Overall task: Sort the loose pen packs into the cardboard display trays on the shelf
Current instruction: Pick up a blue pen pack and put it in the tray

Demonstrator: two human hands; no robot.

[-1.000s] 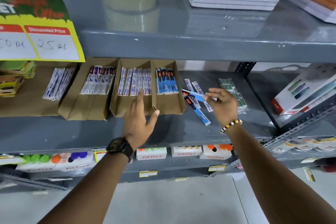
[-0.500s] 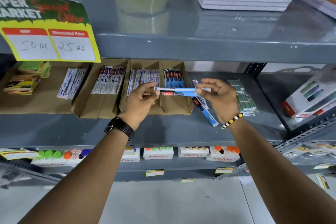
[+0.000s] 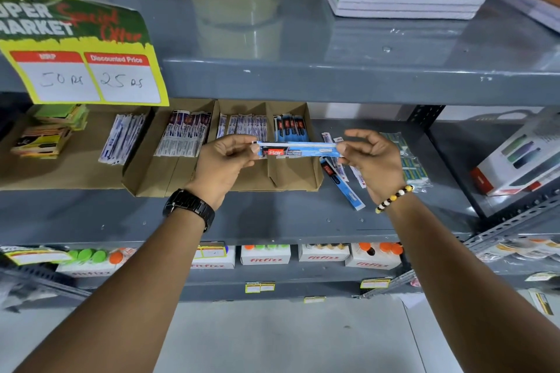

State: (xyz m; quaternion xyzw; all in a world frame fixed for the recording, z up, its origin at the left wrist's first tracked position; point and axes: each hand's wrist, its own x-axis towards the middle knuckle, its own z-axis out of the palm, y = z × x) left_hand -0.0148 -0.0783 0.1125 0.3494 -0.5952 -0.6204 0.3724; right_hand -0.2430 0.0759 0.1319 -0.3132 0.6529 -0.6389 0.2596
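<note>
A blue pen pack [image 3: 298, 149] with a red label is held level in front of the cardboard display trays [image 3: 295, 177]. My left hand [image 3: 222, 163] pinches its left end and my right hand [image 3: 371, 160] pinches its right end. The tray sections hold white packs [image 3: 181, 138], more white packs [image 3: 244, 126] and blue packs [image 3: 291, 127]. A few loose pen packs [image 3: 344, 188] lie on the grey shelf right of the trays, partly hidden by my right hand.
A flat cardboard sheet [image 3: 69, 169] at the left carries white packs [image 3: 122, 138] and a stack of coloured pads [image 3: 50, 133]. Green packets [image 3: 410, 160] and a white box [image 3: 521, 157] lie at the right. A price sign [image 3: 81, 54] hangs from the shelf above.
My right hand lifted a blue pack off the shelf. My left hand left the tray front and took the pack's other end. Both hands now hold it level.
</note>
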